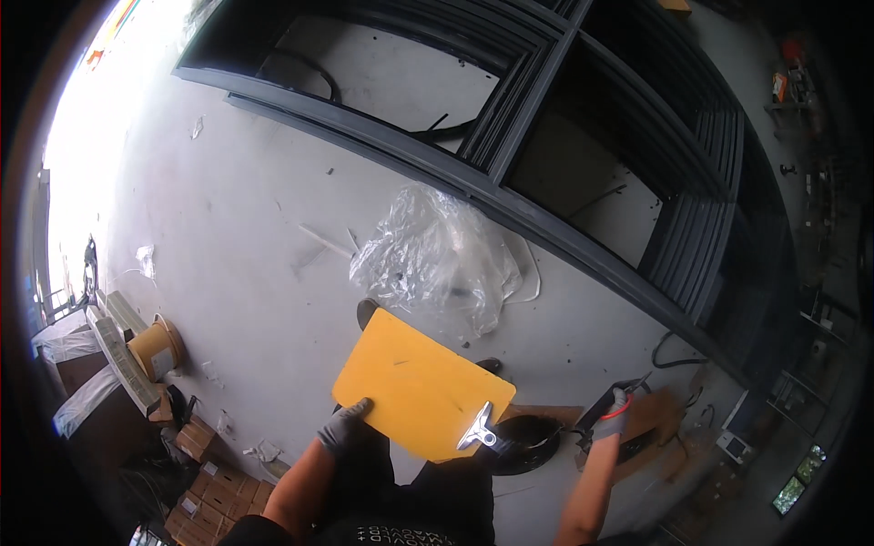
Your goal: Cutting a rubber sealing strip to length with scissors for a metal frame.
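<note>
Gloved left hand [346,426] grips a yellow clipboard [414,382], while I see the right hand [612,424] closed around a red-handled tool [625,406] (kind unclear from here).

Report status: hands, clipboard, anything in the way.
Left hand gripping yellow clipboard. Right hand at red loop, grip unclear. Plastic sheet crumpled on floor ahead.

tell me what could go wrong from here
The left hand holds the yellow clipboard by one edge, away from its metal clip, so it might tip or slip. The crumpled clear plastic lies just ahead of the shoes; a step forward could snag or slide on it.
</note>
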Tool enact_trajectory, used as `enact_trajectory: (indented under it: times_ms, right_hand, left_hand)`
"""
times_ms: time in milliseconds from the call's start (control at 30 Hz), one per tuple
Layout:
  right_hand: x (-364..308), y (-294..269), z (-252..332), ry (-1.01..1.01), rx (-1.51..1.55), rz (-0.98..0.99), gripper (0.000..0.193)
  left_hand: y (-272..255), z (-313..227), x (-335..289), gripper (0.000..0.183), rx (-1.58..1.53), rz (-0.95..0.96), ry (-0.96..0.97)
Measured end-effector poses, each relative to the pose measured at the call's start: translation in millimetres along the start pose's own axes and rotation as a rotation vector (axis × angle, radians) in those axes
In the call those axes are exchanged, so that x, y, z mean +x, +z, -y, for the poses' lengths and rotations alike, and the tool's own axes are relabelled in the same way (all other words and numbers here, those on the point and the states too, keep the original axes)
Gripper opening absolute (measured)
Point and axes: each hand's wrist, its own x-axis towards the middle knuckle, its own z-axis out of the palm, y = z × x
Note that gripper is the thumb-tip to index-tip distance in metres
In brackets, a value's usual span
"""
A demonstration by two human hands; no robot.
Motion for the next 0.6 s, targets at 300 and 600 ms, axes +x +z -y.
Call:
enact_trajectory:
  times_ms: [300,600]
  right_hand:
    - [-281.2,194.4,144.9,-0.086,0.058,0.657,0.020]
    - [-326.9,347.0,145.7,0.019,0.184,0.917,0.034]
  left_hand:
    - [39.2,-127.3,-48.8,0.056,-0.051,0.149,0.167]
    - [107.8,-309.0,-35.3,0.075,-0.150,0.244,0.505]
